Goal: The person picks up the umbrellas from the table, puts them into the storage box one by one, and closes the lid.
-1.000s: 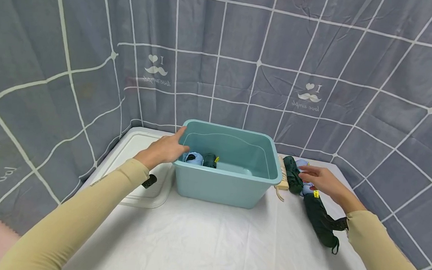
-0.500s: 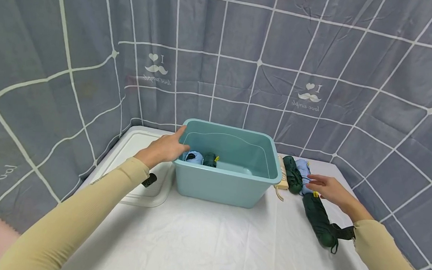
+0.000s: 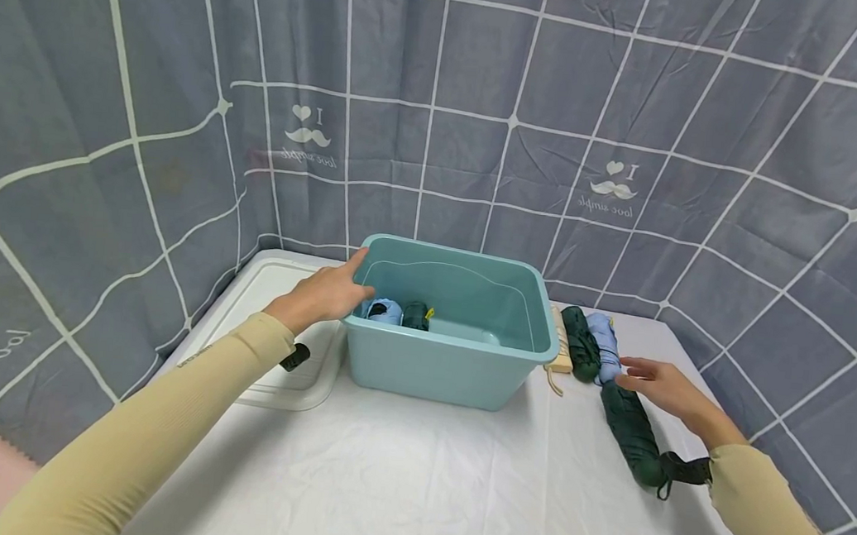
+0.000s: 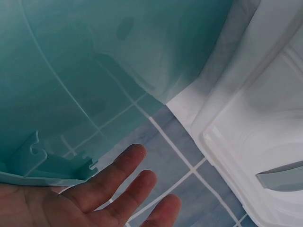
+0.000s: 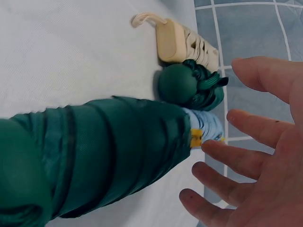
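Note:
A teal plastic bin (image 3: 422, 358) stands mid-table with a blue folded umbrella (image 3: 384, 311) and a dark green one (image 3: 416, 315) inside its left end. My left hand (image 3: 328, 295) rests on its left rim; in the left wrist view the fingers (image 4: 128, 161) extend loosely outside the wall. My right hand (image 3: 669, 392), fingers spread and holding nothing, hovers at the upper end of a large dark green folded umbrella (image 3: 633, 435). Beyond its fingertips lie another blue umbrella (image 3: 603, 346), a dark green one (image 3: 581, 344) and a cream one (image 3: 560, 351) beside the bin.
Left of the bin, a white lid (image 3: 271, 281) lies on the white-covered table (image 3: 428, 483). Grey checked fabric (image 3: 479, 72) hangs behind and at both sides. Dark straps run at both wrists, the right one (image 3: 689, 469) close to the large umbrella's lower end.
My right hand has drawn back from over the blue umbrella, moving right and nearer to me, above the large green umbrella's tip. My left hand stays on the bin rim.

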Available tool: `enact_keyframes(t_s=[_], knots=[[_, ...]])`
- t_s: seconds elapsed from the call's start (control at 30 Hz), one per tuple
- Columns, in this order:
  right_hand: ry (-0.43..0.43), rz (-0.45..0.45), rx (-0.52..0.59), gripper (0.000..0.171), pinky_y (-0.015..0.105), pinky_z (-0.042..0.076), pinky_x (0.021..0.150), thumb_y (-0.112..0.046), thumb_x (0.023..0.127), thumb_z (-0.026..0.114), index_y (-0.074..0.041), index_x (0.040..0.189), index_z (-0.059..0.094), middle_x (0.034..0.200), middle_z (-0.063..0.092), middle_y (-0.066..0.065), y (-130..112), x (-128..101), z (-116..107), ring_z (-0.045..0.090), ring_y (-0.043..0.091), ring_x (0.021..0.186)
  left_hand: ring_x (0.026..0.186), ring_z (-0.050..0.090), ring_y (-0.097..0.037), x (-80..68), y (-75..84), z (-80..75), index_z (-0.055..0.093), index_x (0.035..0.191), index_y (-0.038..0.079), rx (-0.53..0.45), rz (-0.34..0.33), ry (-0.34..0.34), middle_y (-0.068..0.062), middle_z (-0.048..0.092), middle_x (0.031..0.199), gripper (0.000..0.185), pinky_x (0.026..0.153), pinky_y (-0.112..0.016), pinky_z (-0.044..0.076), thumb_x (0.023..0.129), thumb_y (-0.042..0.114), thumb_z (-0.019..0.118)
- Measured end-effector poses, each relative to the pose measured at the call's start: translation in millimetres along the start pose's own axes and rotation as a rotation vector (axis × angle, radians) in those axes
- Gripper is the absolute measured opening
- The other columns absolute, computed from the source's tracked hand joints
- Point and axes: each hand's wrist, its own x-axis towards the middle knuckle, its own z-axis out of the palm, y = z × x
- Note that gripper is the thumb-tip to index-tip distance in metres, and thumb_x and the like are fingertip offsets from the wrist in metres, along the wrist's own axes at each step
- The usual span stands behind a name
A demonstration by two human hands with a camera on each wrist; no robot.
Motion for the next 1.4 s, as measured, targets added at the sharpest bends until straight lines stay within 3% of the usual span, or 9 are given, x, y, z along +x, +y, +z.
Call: enact_keyframes(t_s=[0.23,0.43,0.7,0.93,1.2,1.27,1.4], knots=[[-0.003,0.009,-0.015,0.072,0.069,0.037,0.103,-0.038,0.1,0.061,0.005,0.152,0.036,0.15,0.036,0.039,11.0,-2.3,6.1,0.037,0.057,0.136,0.135,0.05,-0.041,0.0,0.5,0.0,-0.008,0.163,0.027,0.005,-0.002,0.009,-0.023,0.041,0.156,0.085,0.102,-0.062,0.042,0.099,0.046,0.045],[-0.056,0.055,0.019,0.079,0.069,0.041,0.1,-0.039,0.099,0.063,0.005,0.155,0.029,0.152,0.028,0.041,16.5,-4.7,9.9,0.031,0.058,0.138,0.132,0.052,-0.041,0.2,0.4,0.3,-0.007,0.163,0.026,0.011,-0.002,0.013,-0.023,0.044,0.154,0.085,0.101,-0.061,0.043,0.099,0.046,0.046],[-0.096,0.067,0.036,0.09,0.055,0.054,0.089,-0.037,0.095,0.069,0.002,0.159,0.018,0.154,0.016,0.045,27.2,-3.7,19.3,0.031,0.059,0.138,0.132,0.053,-0.04,0.5,0.3,1.3,-0.006,0.163,0.027,0.006,-0.007,0.015,-0.022,0.045,0.153,0.086,0.101,-0.061,0.043,0.098,0.048,0.047],[-0.11,0.031,-0.027,0.099,0.063,0.045,0.098,-0.032,0.09,0.075,0.004,0.159,0.013,0.153,0.018,0.046,22.7,-4.7,20.7,0.024,0.063,0.138,0.132,0.052,-0.041,-0.1,0.8,-0.2,-0.007,0.163,0.027,0.014,-0.006,0.005,-0.023,0.044,0.154,0.086,0.1,-0.061,0.043,0.099,0.047,0.046],[-0.128,0.096,0.001,0.105,0.05,0.056,0.075,-0.029,0.088,0.077,-0.003,0.161,0.007,0.154,0.013,0.044,20.7,-4.8,24.2,0.036,0.057,0.133,0.133,0.051,-0.041,-1.5,0.9,-1.0,-0.007,0.163,0.026,0.016,-0.003,0.008,-0.024,0.043,0.154,0.085,0.101,-0.061,0.043,0.1,0.047,0.045],[-0.117,0.091,-0.015,0.105,0.058,0.053,0.086,-0.028,0.087,0.078,-0.003,0.161,0.008,0.155,0.013,0.043,20.8,-4.7,25.5,0.031,0.059,0.136,0.133,0.051,-0.041,-1.7,0.9,-1.0,-0.007,0.163,0.026,0.013,-0.003,0.009,-0.024,0.043,0.155,0.085,0.102,-0.061,0.042,0.1,0.047,0.045],[-0.082,0.062,-0.066,0.101,0.073,0.033,0.104,-0.023,0.086,0.077,-0.001,0.16,0.012,0.156,0.017,0.042,19.9,-5.4,26.8,0.022,0.061,0.14,0.131,0.054,-0.04,-2.1,1.2,-0.3,-0.007,0.163,0.026,0.007,0.002,0.008,-0.023,0.046,0.152,0.085,0.1,-0.061,0.043,0.1,0.047,0.045]])
